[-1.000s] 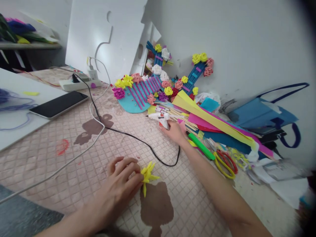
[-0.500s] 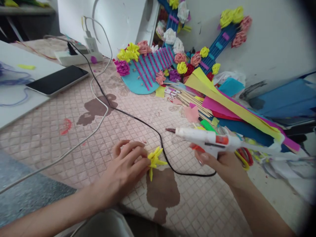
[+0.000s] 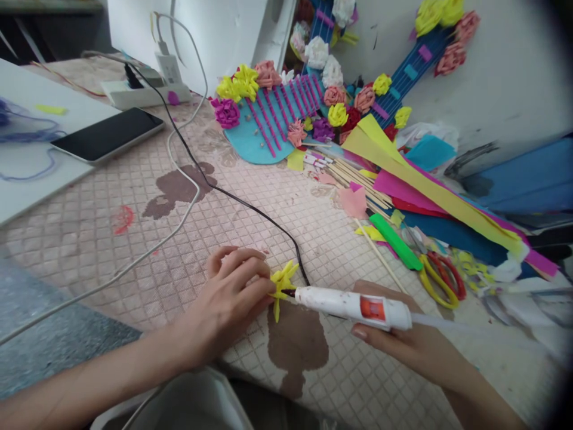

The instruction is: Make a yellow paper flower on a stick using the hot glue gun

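Between the fingertips of my left hand (image 3: 239, 286) is a yellow paper flower (image 3: 285, 278) with pointed petals, held just above or on the patterned tablecloth (image 3: 250, 230). My right hand (image 3: 403, 331) grips a white hot glue gun (image 3: 340, 303), with a clear glue stick (image 3: 452, 323) sticking out of its back end. The gun's dark nozzle tip lies at the middle of the flower; whether it touches the paper I cannot tell. The handle and trigger are hidden by my right hand.
A black cord (image 3: 250, 207) and a white cable (image 3: 156, 245) cross the table. Scissors (image 3: 441, 280), a green cutter (image 3: 394, 242), wooden sticks (image 3: 356, 179) and coloured paper (image 3: 425, 182) lie right. Flower-covered blue guitar shapes (image 3: 259, 140) stand behind. A phone (image 3: 110, 134) and power strip (image 3: 129, 98) are left.
My right hand has lowered the glue gun and brought it left, so its nozzle has come from above the table to the flower. My left hand keeps its hold on the flower.
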A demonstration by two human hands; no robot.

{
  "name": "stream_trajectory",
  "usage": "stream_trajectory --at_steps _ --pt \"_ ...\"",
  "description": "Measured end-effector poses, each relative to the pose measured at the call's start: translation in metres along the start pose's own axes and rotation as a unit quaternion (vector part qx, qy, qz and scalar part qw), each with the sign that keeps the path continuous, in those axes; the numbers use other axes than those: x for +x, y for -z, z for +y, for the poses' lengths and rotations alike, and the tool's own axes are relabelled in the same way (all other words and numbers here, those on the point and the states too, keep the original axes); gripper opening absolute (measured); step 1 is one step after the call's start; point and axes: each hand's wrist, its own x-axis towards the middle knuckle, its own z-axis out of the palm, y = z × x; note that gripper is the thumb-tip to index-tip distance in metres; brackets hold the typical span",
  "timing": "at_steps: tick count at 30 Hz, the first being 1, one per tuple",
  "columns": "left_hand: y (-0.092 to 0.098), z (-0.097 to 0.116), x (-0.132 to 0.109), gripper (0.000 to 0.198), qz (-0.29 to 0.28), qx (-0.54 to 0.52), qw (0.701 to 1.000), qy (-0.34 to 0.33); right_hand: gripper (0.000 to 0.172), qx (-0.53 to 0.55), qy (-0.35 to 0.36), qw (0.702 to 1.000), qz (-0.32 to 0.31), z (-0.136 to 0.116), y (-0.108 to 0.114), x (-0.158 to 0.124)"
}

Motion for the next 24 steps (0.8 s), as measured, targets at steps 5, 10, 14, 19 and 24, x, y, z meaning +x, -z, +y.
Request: stream_trajectory --at_steps 5,10,14,19,24 --pt "-0.0008 -0.0007 -0.0018 0.007 0.002 -0.008 1.0 0.003 0.024 -0.024 0.009 1.0 0.0 0.0004 -0.0016 0.0023" --pt "-0.0004 -0.0003 -0.0014 0.009 -0.001 -0.012 1.0 0.003 0.023 -0.035 0.015 0.999 -0.011 -0.0001 -0.0015 0.0046" --pt "-0.0007 0.0003 -0.0012 0.007 -0.001 -0.008 1.0 0.004 0.025 -0.034 0.033 0.999 0.004 -0.0008 -0.001 0.0057" --pt "-0.0004 0.0003 -0.0017 0.008 -0.003 -0.01 1.0 0.005 0.023 -0.043 0.025 0.999 -0.022 -0.0025 -0.0002 0.0083" --pt "-0.0001 0.0002 -0.0005 0.011 -0.002 -0.018 1.0 0.005 0.024 -0.027 0.01 0.999 -0.032 0.0002 -0.0013 0.0073"
